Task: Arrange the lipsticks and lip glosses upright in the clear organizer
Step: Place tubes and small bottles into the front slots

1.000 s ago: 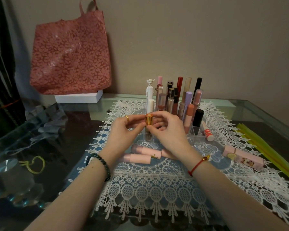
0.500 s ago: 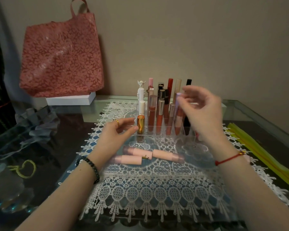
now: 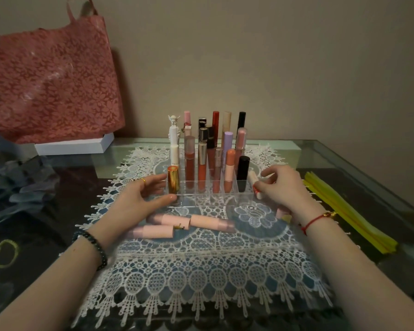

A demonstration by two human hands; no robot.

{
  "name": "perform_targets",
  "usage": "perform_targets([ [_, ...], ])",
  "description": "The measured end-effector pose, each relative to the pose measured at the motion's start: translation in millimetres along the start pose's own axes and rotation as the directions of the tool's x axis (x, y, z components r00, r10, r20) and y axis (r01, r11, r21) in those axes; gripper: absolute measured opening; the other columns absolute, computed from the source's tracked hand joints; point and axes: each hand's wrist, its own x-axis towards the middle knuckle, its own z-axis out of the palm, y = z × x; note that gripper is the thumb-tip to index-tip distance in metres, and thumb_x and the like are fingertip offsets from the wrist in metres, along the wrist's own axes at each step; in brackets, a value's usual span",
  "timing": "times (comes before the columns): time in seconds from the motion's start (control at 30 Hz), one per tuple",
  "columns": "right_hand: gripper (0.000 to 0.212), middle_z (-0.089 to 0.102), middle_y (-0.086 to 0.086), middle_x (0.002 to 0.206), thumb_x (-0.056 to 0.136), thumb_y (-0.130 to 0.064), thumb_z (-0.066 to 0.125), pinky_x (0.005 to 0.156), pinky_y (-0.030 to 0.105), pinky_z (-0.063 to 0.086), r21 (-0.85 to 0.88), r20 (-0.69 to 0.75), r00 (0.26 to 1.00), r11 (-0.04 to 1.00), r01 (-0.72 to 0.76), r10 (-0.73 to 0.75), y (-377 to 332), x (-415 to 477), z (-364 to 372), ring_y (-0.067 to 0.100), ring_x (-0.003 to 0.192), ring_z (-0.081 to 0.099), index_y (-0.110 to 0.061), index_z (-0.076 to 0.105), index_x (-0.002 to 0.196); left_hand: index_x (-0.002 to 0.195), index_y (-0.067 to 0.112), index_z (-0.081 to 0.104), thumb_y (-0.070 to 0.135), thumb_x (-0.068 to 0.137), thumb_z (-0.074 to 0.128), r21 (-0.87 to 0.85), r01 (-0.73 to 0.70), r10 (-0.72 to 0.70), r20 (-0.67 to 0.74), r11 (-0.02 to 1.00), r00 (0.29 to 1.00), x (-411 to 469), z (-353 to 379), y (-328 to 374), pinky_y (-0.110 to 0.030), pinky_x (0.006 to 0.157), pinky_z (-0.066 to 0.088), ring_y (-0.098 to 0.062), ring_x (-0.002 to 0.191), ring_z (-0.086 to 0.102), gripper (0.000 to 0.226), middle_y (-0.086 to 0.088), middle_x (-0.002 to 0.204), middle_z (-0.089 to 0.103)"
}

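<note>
Pinching white lip gloss [image 3: 254, 181] beside clear organizer [image 3: 213, 199]: right hand [image 3: 285, 191]; left hand [image 3: 139, 199] spread wide at organizer's left end.

We see a glass worktop [image 3: 320, 151], dark underneath, pushed against a beige wall. A white lace mat [image 3: 201, 271] covers its middle and hangs over the near edge. At the far left corner sits a flat white box [image 3: 74, 146]. Crumpled grey cloth [image 3: 22, 185] lies along the left side, and nearer us on that side we find a loop of yellow-green cord [image 3: 0, 254]. Along the right edge lies a bundle of long yellow strips [image 3: 344, 211], angled beside the mat.
</note>
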Motion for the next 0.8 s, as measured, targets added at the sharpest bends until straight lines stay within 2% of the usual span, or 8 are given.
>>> perform_targets([
  [0.07, 0.032, 0.059, -0.005, 0.079, 0.08, -0.027, 0.066, 0.036, 0.008, 0.03, -0.031, 0.037, 0.999, 0.999, 0.01, -0.009, -1.3, -0.7, 2.3, 0.0, 0.051, 0.053, -0.013, 0.06, 0.108, 0.1, 0.043, 0.059, 0.045, 0.047, 0.076, 0.005, 0.002, -0.002, 0.01, 1.0, 1.0, 0.0, -0.8, -1.3, -0.008, 0.074, 0.048, 0.001, 0.095, 0.063, 0.056, 0.019, 0.1, 0.068],
  [0.13, 0.033, 0.053, -0.013, 0.066, 0.08, -0.028, 0.065, 0.034, 0.009, 0.032, -0.049, 0.057, 0.998, 0.999, -0.004, 0.007, -2.6, -1.4, 3.3, -0.004, 0.043, 0.051, -0.015, 0.058, 0.109, 0.102, 0.042, 0.058, 0.045, 0.047, 0.077, 0.016, 0.003, -0.004, 0.011, 1.0, 1.0, 1.0, -1.3, -2.7, -0.01, 0.075, 0.049, 0.0, 0.096, 0.063, 0.059, 0.02, 0.102, 0.067],
  [0.27, 0.035, 0.056, -0.003, 0.079, 0.079, -0.028, 0.065, 0.049, 0.019, 0.04, -0.12, 0.081, 0.997, 0.993, 0.009, 0.0, -4.9, -1.8, 3.5, 0.002, 0.058, 0.052, -0.014, 0.058, 0.11, 0.11, 0.038, 0.057, 0.043, 0.047, 0.077, 0.055, 0.009, -0.009, 0.002, 0.998, 1.0, 3.4, -2.6, -5.3, -0.023, 0.086, 0.048, -0.003, 0.099, 0.062, 0.066, 0.013, 0.104, 0.068],
  [0.47, 0.031, 0.057, 0.0, 0.081, 0.079, -0.023, 0.065, 0.043, 0.016, 0.031, -0.157, 0.07, 0.997, 0.986, 0.05, -0.039, -7.6, -4.8, 7.4, 0.008, 0.061, 0.053, -0.011, 0.059, 0.107, 0.102, 0.045, 0.056, 0.045, 0.049, 0.074, 0.093, 0.006, -0.004, -0.016, 0.996, 1.0, 1.1, -2.0, -2.3, -0.01, 0.075, 0.047, 0.003, 0.093, 0.062, 0.056, 0.016, 0.099, 0.067],
  [0.57, 0.031, 0.057, -0.001, 0.073, 0.079, -0.028, 0.065, 0.041, 0.016, 0.03, -0.151, -0.021, 0.998, 0.987, 0.048, -0.051, -8.5, -6.0, 3.9, 0.006, 0.056, 0.051, -0.01, 0.06, 0.104, 0.099, 0.046, 0.055, 0.04, 0.051, 0.074, 0.092, 0.003, 0.0, -0.03, 0.996, 1.0, 0.8, -1.1, -0.1, -0.003, 0.069, 0.046, 0.005, 0.09, 0.062, 0.051, 0.016, 0.097, 0.065],
  [0.67, 0.031, 0.064, 0.003, 0.084, 0.078, -0.026, 0.066, 0.045, 0.013, 0.031, -0.099, -0.177, 0.979, 0.992, 0.08, -0.096, -11.0, -6.9, -4.7, 0.01, 0.064, 0.051, -0.009, 0.063, 0.104, 0.1, 0.044, 0.056, 0.038, 0.052, 0.074, 0.079, 0.009, -0.006, -0.034, 0.997, 0.999, 0.5, -1.0, -0.3, -0.004, 0.069, 0.046, 0.004, 0.091, 0.062, 0.051, 0.016, 0.097, 0.066],
  [0.73, 0.026, 0.065, 0.004, 0.091, 0.078, -0.019, 0.066, 0.052, 0.007, 0.032, -0.037, -0.297, 0.946, 0.992, 0.123, -0.129, -13.5, -7.2, -12.5, 0.008, 0.07, 0.051, -0.01, 0.065, 0.102, 0.103, 0.042, 0.056, 0.037, 0.053, 0.075, 0.068, 0.016, -0.014, -0.038, 0.998, 0.999, 0.2, -1.1, -1.4, -0.005, 0.069, 0.047, 0.004, 0.091, 0.062, 0.053, 0.016, 0.096, 0.067],
  [0.8, 0.023, 0.067, 0.002, 0.093, 0.078, -0.017, 0.066, 0.062, 0.01, 0.041, 0.084, -0.404, 0.907, 0.983, 0.164, -0.117, -18.3, -8.1, -21.1, 0.008, 0.076, 0.057, -0.014, 0.065, 0.101, 0.107, 0.039, 0.056, 0.034, 0.056, 0.076, 0.07, 0.019, -0.016, -0.042, 0.997, 0.999, 0.1, -1.2, -2.6, -0.005, 0.07, 0.047, 0.004, 0.092, 0.062, 0.055, 0.015, 0.096, 0.067],
])
